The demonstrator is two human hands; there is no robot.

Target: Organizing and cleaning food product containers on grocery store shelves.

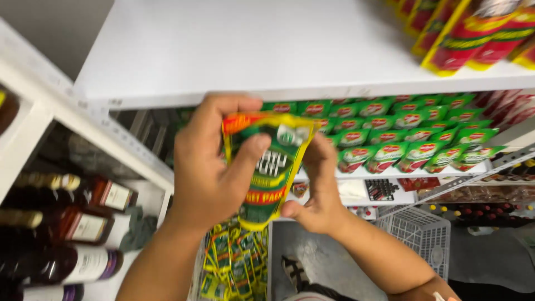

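Your left hand (209,173) clasps the green-and-yellow pouch (267,167) at its left edge, raised before the white shelf (251,56). Judged light, soft-walled and slick; grip the sealed edges. Your right hand (317,192) pinches the right edge.

The sauce pouch (270,167) sits at the centre, between the left hand (209,167) on its left and the right hand (317,192) on its right, both touching it. Above and behind them runs a shelf board (251,50) with packets (473,33) standing on its right end. Under that board, behind and right of the pouch, rows of pouches (412,134) fill a lower shelf. Wine bottles (67,228) lie in the rack at far left. Below the hands is a box of pouches (234,262); a plastic crate (418,234) lies lower right.
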